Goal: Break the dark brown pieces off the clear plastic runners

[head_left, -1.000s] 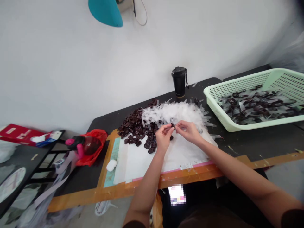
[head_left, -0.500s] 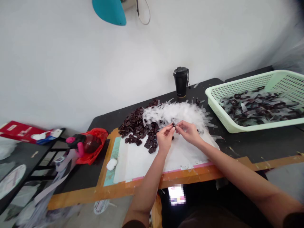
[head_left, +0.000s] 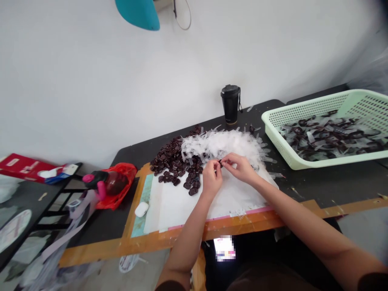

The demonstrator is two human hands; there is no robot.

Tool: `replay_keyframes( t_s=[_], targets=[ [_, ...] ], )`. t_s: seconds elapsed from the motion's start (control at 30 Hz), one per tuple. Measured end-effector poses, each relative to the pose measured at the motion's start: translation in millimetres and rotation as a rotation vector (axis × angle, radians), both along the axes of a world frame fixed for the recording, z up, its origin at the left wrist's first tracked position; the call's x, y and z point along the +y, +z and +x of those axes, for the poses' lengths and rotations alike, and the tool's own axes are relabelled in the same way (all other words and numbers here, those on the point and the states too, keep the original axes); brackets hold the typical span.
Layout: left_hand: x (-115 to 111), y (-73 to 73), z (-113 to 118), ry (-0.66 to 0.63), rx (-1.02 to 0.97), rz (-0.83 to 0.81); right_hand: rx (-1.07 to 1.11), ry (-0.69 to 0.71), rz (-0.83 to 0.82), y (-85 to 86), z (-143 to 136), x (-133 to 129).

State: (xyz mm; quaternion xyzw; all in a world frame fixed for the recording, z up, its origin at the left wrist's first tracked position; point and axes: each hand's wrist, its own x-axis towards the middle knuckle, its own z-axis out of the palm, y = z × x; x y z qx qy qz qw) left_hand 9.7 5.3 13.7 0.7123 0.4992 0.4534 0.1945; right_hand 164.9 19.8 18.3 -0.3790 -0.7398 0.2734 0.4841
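Note:
My left hand and my right hand meet over a white sheet and pinch one small dark piece between their fingertips. Just left of my hands lies a heap of small dark brown pieces. Behind my hands is a pile of clear plastic strips.
A pale green basket with dark pieces and clear strips stands at the right. A black travel cup stands by the wall. A white earbud case, a red bag and a pink-capped bottle lie at the left. The black table has a taped edge.
My hands have stayed together on the small piece, with the fingers shifting slightly. The view has drifted a little.

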Motion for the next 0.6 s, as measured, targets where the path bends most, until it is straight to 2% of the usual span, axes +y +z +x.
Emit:
replay_keyframes(
  t_s=[0.13,0.37,0.5,0.6],
  targets=[
    [-1.1,-2.1,2.5,0.005,0.177,0.078,-0.020,0.039,-0.044,-1.2,3.8,3.3],
    [-3.2,-1.1,6.0,-0.059,0.303,0.127,0.035,0.068,-0.127,-0.8,6.8,5.2],
    [-3.9,-0.7,6.5,-0.030,0.234,0.117,-0.025,0.096,-0.100,-1.0,8.4,6.4],
    [-2.7,1.3,5.9,-0.036,0.074,0.057,-0.029,0.081,-0.072,-2.5,7.5,6.1]
  ],
)
